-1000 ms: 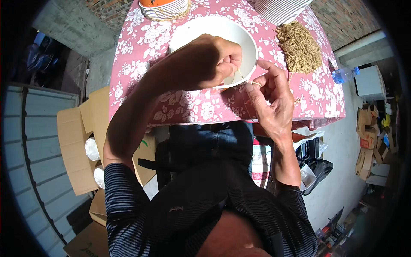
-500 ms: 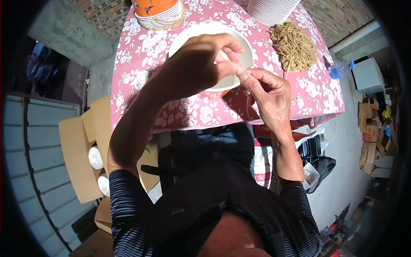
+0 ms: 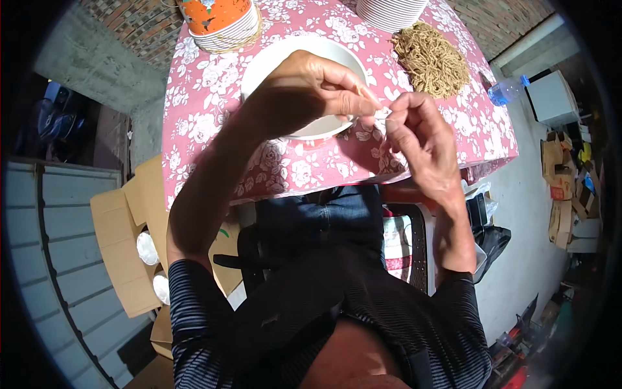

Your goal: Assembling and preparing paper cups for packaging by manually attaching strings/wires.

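Observation:
A white round paper bucket point(image 3: 355, 63) with an orange outside lies in front of me on the table, its mouth facing up. Over it, my left hand point(image 3: 327, 87) is closed in a pinch, covering much of the opening. My right hand point(image 3: 424, 139) pinches close by, just right of the rim. Between the two sets of fingertips runs a short thin pale strand of cord point(image 3: 381, 119). The fingers hide most of it. Beyond my right hand sits a heap of tan twine pieces point(image 3: 431, 61).
A pink flowered cloth point(image 3: 220, 129) covers the table. Stacked orange-and-white buckets point(image 3: 220, 26) with cord handles stand far left, another white stack point(image 3: 390, 11) far right. A clear bottle point(image 3: 506, 91) is at the right edge. Open cardboard boxes point(image 3: 120, 253) stand lower left.
My hands have drawn slightly apart, the right one moving right and a little down. The pale strand now shows between them. The view has shifted slightly.

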### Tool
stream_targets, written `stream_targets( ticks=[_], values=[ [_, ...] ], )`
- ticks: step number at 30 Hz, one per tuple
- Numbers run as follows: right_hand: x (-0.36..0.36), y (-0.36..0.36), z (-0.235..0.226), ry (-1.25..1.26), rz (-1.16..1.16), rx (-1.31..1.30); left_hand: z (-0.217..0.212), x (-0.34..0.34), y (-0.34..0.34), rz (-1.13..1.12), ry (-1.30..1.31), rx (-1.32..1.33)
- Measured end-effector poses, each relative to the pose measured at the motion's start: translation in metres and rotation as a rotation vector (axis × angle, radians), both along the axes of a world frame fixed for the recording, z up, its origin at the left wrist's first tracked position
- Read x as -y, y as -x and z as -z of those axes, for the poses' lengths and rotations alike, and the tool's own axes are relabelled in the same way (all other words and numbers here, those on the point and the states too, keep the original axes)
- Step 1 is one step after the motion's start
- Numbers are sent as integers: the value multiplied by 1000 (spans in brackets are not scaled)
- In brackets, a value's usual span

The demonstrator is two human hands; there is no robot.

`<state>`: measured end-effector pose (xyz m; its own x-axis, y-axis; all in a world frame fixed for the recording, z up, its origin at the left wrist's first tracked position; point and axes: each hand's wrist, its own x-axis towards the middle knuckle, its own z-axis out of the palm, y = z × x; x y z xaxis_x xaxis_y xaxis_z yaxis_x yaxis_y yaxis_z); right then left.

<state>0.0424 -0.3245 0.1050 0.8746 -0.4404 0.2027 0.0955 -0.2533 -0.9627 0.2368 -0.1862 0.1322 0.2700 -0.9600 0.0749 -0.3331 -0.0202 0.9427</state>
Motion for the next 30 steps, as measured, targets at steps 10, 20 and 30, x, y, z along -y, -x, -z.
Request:
stream_targets(
  ticks=[10, 20, 30],
  values=[
    [33, -3, -56, 871, -226, 344, -3, 21, 8, 181, -164, -84],
    [39, -7, -16, 647, -85, 128, 3, 22, 3, 220, -149, -78],
    [17, -3, 6, 685, 93, 180, 12, 24, 0, 181, -154, -141]
  ],
)
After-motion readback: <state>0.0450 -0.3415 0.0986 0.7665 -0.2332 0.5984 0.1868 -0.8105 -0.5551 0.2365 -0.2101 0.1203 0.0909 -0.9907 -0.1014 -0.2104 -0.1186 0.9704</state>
